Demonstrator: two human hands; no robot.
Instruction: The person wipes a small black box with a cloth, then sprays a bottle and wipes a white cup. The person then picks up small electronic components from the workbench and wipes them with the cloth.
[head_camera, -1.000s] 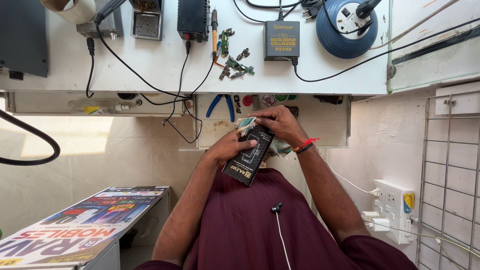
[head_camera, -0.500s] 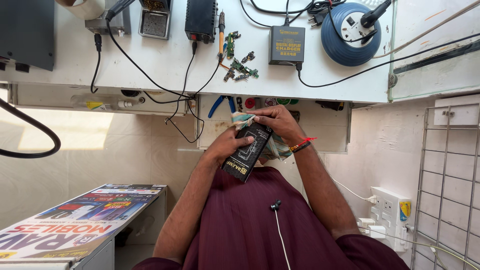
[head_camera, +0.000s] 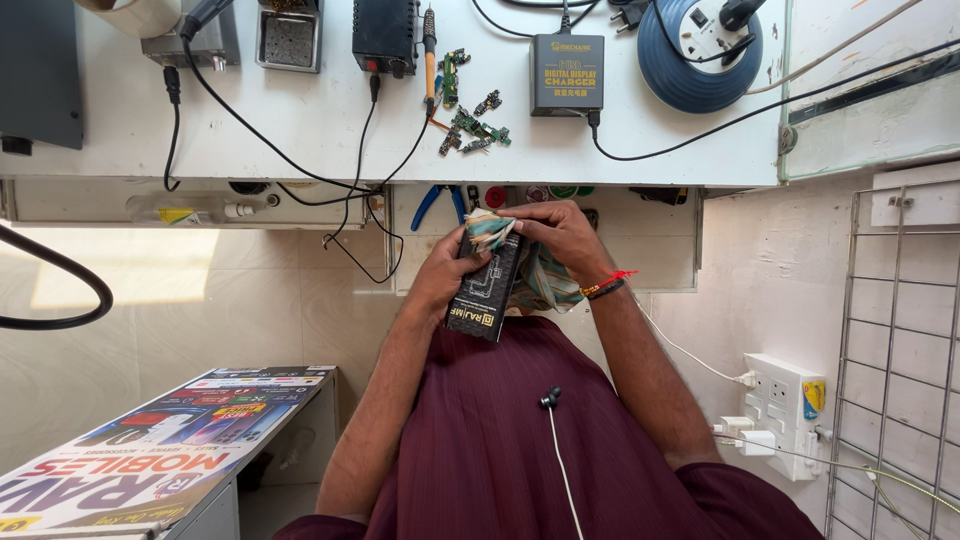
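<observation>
Below the white tabletop, the left hand grips a black phone-sized device while the right hand presses a patterned cloth to its top end; wiping appears under way, its lower part seemingly unwiped.

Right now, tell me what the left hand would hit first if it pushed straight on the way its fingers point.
The left hand grips a black phone-like slab, fingers pointing toward the bench. Straight on, it would probably meet the patterned cloth first, then the blue-handled pliers in the open drawer; depth is unclear.
</observation>
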